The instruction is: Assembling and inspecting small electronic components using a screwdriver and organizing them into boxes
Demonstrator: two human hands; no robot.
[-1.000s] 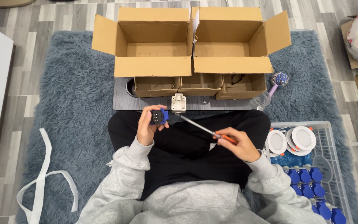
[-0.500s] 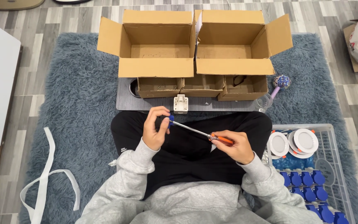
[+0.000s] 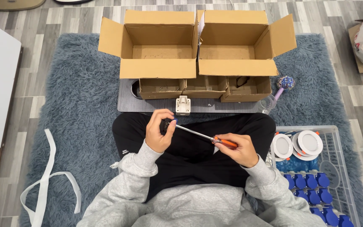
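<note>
Hands barely shifted, left hand (image 3: 159, 135) still gripping small part (image 3: 165, 125), right hand (image 3: 237, 149) pinching screwdriver (image 3: 206, 136)

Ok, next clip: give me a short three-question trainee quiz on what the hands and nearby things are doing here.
1. True or false: the right hand holds the screwdriver by its orange handle.
2. What does the left hand grip? A) a white bracket B) a small dark part C) a blue cap
3. Fill in: the white round lamps lie in the wire ____ on the person's right.

Key: 1 true. 2 B, the small dark part, met by the screwdriver tip. 3 basket.
</note>
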